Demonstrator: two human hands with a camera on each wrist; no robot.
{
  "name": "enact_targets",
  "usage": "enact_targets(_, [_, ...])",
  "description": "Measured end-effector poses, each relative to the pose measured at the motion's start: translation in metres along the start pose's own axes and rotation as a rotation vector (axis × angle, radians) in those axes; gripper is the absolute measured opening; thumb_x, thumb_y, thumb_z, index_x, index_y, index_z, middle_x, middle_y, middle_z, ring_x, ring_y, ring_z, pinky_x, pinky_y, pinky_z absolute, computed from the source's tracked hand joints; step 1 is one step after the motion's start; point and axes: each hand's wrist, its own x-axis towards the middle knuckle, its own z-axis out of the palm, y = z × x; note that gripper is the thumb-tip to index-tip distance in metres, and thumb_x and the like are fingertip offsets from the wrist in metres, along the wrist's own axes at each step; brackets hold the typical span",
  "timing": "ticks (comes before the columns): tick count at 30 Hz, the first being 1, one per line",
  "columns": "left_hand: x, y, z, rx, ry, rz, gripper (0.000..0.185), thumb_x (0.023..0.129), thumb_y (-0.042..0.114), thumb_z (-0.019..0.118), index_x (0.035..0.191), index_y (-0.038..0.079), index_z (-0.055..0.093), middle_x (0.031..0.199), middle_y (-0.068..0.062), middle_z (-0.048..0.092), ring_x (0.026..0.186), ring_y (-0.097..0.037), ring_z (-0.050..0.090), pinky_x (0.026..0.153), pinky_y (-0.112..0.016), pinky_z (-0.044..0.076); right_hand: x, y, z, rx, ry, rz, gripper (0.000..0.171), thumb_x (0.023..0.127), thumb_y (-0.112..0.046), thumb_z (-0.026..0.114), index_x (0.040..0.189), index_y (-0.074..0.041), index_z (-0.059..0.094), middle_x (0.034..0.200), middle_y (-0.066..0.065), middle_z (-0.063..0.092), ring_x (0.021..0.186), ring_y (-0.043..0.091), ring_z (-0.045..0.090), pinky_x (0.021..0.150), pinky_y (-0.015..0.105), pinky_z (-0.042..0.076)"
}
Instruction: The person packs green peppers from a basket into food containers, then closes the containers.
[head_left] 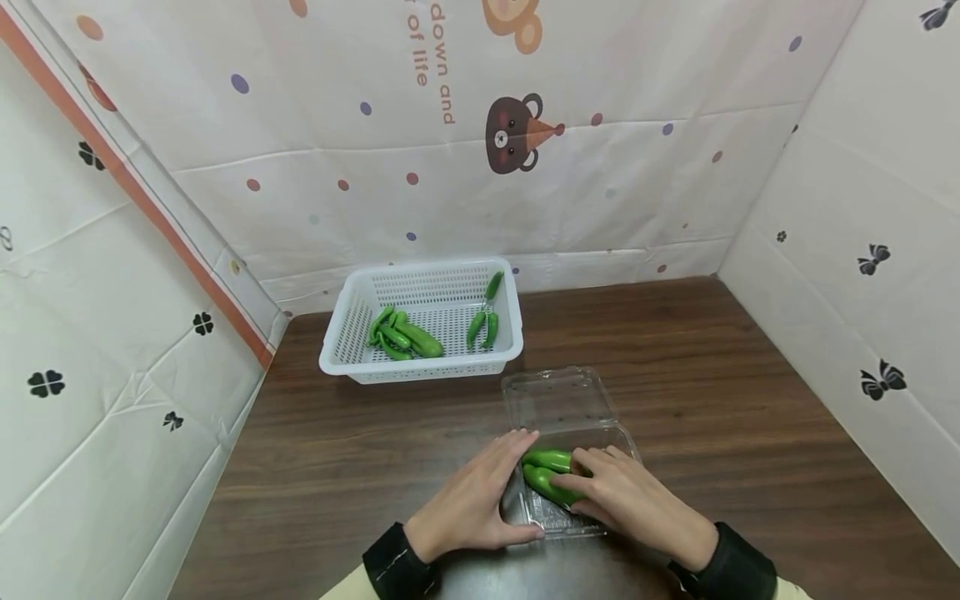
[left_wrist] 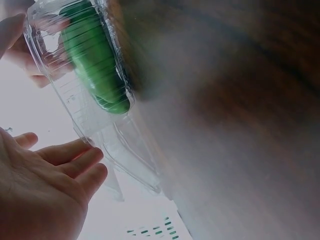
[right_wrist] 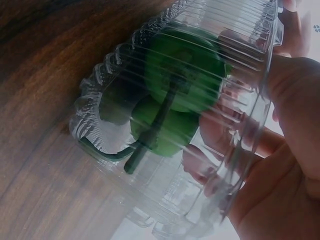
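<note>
A clear plastic clamshell box (head_left: pixel 552 522) lies on the table with its lid (head_left: pixel 558 400) folded back, away from me. Inside are plump green peppers (head_left: pixel 546 460), lying side by side; their stems show through the box wall in the right wrist view. My right hand (head_left: pixel 633 498) reaches into the box, its curled fingers and thumb on the nearer green pepper (head_left: pixel 547 483). The ends of the peppers under that hand are hidden in the head view. At the left side of the box my left hand (head_left: pixel 474 498) touches the rim with fairly straight fingers, thumb spread along the near edge.
Behind the box, to the left, stands a white slotted basket (head_left: pixel 420 372). A cluster of green peppers (head_left: pixel 401 335) lies at its left, with several slimmer green peppers (head_left: pixel 477 327) at its right. Printed sheets (head_left: pixel 442 200) enclose the wooden table (head_left: pixel 697 400) at the back and sides.
</note>
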Motion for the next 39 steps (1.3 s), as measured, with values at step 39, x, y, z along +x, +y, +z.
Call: enact_targets(39, [0.008, -0.008, -0.017, -0.043, 0.344, 0.055, 0.100, 0.091, 0.050, 0.074, 0.161, 0.001, 0.022, 0.167, -0.018, 0.024, 0.151, -0.036, 0.030, 0.118, -0.054, 0.034, 0.045, -0.003, -0.031, 0.031, 0.146, -0.060, 0.042, 0.092, -0.026, 0.079, 0.132, -0.017, 0.070, 0.105, -0.005, 0.061, 0.080, 0.004, 0.051, 0.065, 0.022, 0.047])
